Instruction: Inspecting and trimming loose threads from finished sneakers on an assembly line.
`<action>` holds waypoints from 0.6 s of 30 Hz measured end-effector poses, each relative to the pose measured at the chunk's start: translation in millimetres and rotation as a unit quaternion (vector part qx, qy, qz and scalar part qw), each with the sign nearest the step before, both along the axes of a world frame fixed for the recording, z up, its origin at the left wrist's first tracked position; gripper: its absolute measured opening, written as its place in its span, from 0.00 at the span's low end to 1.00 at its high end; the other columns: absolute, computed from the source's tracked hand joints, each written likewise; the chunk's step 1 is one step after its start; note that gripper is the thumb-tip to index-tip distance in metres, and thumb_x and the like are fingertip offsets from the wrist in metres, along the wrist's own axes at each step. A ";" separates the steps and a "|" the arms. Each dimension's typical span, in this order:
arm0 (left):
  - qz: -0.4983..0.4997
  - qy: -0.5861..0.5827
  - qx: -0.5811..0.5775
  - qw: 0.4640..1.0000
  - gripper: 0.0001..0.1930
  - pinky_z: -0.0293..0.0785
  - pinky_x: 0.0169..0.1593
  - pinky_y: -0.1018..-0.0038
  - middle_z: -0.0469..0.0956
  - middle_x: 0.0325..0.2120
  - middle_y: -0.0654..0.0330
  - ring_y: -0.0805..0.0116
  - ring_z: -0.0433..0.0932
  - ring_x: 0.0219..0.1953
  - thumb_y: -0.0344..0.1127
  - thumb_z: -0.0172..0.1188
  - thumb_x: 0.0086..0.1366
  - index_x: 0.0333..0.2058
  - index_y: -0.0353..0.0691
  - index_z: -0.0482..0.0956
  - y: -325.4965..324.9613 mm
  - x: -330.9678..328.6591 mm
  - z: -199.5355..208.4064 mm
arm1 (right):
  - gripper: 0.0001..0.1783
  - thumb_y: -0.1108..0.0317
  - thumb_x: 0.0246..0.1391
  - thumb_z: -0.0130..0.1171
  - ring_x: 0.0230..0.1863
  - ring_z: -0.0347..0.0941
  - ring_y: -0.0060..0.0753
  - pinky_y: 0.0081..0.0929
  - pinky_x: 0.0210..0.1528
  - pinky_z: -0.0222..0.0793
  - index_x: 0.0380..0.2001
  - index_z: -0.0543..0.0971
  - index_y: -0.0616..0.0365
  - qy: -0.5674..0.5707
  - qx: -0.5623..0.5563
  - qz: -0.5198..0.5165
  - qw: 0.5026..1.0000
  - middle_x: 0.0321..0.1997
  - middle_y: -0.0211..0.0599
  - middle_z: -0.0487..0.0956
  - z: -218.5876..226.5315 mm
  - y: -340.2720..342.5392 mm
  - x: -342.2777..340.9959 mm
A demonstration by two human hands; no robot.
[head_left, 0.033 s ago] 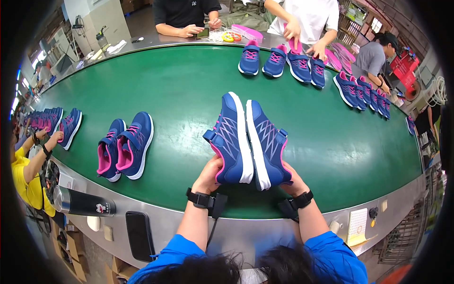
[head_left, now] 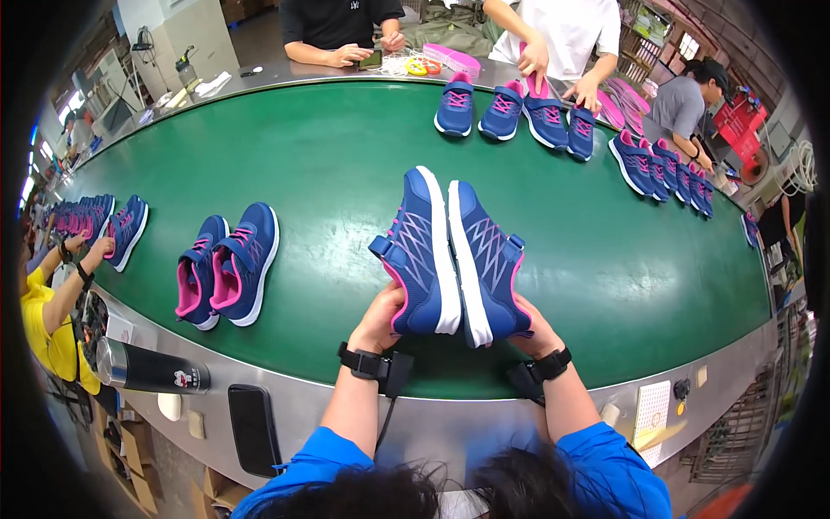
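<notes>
Both forearms reached up from six o'clock. The left hand (head_left: 379, 318), at the pair's seven o'clock, had its grip closed round the left shoe's heel (head_left: 419, 290); the right hand (head_left: 538, 329), at five, clasped the right shoe (head_left: 486, 268) likewise. Soles faced inward, toes toward twelve, mid-desk (head_left: 346, 164).

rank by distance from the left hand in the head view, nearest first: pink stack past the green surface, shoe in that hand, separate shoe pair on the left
From the left hand:
1. Held shoe: touching the hand.
2. Separate shoe pair: to the hand's left, on the green surface.
3. Pink stack: farthest, ahead, beyond the green surface.
</notes>
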State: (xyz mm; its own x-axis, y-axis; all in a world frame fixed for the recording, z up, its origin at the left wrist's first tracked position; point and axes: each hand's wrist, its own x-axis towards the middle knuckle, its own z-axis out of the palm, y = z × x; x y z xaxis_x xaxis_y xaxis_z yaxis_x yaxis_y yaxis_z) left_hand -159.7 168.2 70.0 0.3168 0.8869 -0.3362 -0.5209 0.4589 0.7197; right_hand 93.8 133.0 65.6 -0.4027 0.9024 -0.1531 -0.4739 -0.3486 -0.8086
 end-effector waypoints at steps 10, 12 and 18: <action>0.051 -0.056 0.043 0.996 0.24 0.75 0.50 0.67 0.77 0.45 0.52 0.60 0.78 0.44 0.23 0.47 0.55 0.53 0.31 0.69 14.5 -24.6 2.8 | 0.32 0.77 0.54 0.45 0.58 0.66 0.29 0.27 0.62 0.60 0.64 0.58 0.60 0.037 -0.020 -0.091 0.995 0.59 0.37 0.69 9.6 16.4 -13.7; 0.095 -0.010 0.066 0.993 0.29 0.71 0.54 0.70 0.75 0.47 0.54 0.62 0.76 0.46 0.23 0.47 0.51 0.56 0.34 0.68 14.0 -24.3 12.2 | 0.36 0.81 0.49 0.46 0.60 0.65 0.29 0.28 0.63 0.59 0.65 0.58 0.57 0.039 0.025 -0.156 0.987 0.61 0.38 0.67 14.1 19.5 -20.1; 0.227 0.234 0.392 0.860 0.43 0.63 0.56 0.77 0.68 0.46 0.61 0.68 0.68 0.47 0.26 0.54 0.40 0.63 0.43 0.64 12.4 -18.8 23.5 | 0.44 0.81 0.35 0.50 0.61 0.62 0.32 0.28 0.65 0.55 0.64 0.61 0.55 -0.006 0.151 -0.255 0.955 0.62 0.39 0.65 18.6 21.7 -27.3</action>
State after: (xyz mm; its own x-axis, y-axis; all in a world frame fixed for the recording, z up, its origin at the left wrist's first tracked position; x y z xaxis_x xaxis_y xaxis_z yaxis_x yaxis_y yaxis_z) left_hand -178.5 180.6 93.5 -0.1301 0.8961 0.4243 -0.0866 -0.4366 0.8955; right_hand 66.5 154.7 84.3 0.1002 0.9847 0.1428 -0.5108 0.1741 -0.8419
